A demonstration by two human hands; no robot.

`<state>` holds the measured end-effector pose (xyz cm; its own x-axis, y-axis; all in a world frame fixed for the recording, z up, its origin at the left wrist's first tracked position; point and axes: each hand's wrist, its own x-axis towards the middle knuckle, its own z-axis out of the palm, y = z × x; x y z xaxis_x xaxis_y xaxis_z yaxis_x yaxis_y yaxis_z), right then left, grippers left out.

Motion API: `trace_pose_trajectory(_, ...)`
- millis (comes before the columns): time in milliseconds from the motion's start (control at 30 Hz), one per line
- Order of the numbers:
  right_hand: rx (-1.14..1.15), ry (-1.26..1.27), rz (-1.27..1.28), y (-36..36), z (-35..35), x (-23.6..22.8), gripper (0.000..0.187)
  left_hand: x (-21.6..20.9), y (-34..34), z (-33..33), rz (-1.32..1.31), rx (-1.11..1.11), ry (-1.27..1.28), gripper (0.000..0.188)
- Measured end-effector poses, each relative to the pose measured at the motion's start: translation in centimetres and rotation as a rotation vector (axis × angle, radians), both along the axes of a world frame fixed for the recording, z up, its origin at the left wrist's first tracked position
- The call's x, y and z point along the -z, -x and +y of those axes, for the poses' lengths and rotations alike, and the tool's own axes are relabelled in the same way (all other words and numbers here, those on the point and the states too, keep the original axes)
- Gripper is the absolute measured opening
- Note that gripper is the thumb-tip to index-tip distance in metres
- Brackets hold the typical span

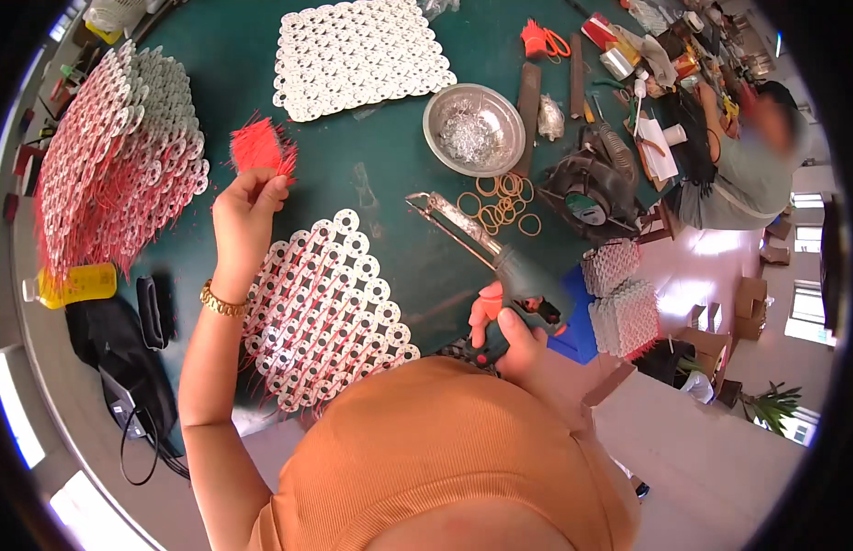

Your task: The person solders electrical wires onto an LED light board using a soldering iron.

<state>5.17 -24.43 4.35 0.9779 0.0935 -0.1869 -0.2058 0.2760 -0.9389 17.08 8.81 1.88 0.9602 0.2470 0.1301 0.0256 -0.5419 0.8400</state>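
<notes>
My left hand (pixel 247 207), with a gold band at the wrist, has thumb and finger pinched at the near edge of a bundle of short red wires (pixel 257 147). Whether one wire or several are between the fingertips cannot be made out. My right hand (pixel 516 340) is wrapped round the handle of a soldering gun (pixel 523 275), its metal tip pointing far left over the table. Between my hands, near my body, lies a panel of round white circuit boards (pixel 353 285). Red wires run in slanting rows over its left and middle parts; the upper right discs are bare.
A bare white panel (pixel 362 55) lies at the back. Wired panels (pixel 123 156) are stacked far left, above a yellow bottle (pixel 82 285). A metal bowl (pixel 474 129), rubber bands (pixel 504 202) and a black device (pixel 587 184) are to the right. Another person (pixel 748 174) sits far right.
</notes>
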Motion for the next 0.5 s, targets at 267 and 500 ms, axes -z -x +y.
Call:
trace_pose_trajectory(267, -0.146, -0.236, -0.196, -4.1, 1.7, -2.5, 0.057, -1.4, 3.0, -3.6, 0.255, 0.1, 0.357, 0.009)
trace_pose_trajectory(500, -0.247, -0.052, -0.088, -4.6, 1.9, 1.4, 0.05, -0.5, 4.3, -5.6, -0.115, 0.034, -0.42, 0.006)
